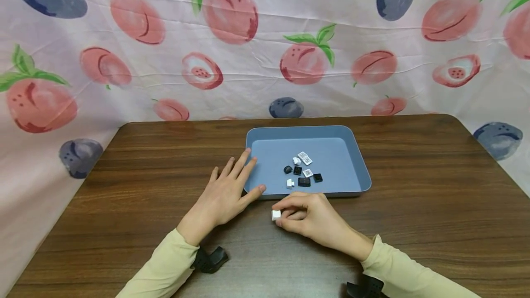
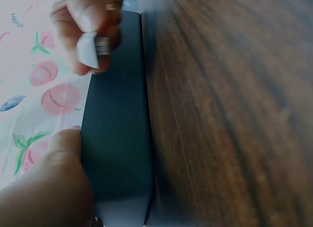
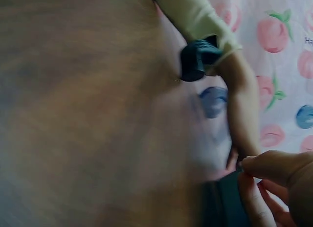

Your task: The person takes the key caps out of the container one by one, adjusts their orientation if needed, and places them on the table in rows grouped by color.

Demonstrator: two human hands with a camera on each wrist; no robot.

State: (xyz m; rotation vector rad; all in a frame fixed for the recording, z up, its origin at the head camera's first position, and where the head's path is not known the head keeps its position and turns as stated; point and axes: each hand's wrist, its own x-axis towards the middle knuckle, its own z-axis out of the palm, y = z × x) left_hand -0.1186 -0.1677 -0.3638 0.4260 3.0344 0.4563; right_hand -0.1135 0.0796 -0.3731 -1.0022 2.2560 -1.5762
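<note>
My right hand [image 1: 316,217] pinches a small white keycap [image 1: 276,215] between thumb and fingertips, just in front of the blue tray [image 1: 359,162]. Up close in the left wrist view, the keycap [image 2: 88,50] shows a smooth white face and a greyer side. With fingers spread and straight, my left hand [image 1: 223,199] lies at the tray's near left corner, its fingertips at the left rim. Several white and black keycaps lie loose in the tray, among them a wide black keycap [image 1: 304,182] and a white keycap [image 1: 307,173]. The right wrist view hides most of the pinched piece.
A dark wooden table [image 1: 124,187] carries the tray near its back middle. Behind it hangs a fruit-print cloth [image 1: 248,68]. Black wrist devices sit on both sleeves, such as the left wrist device [image 1: 211,260].
</note>
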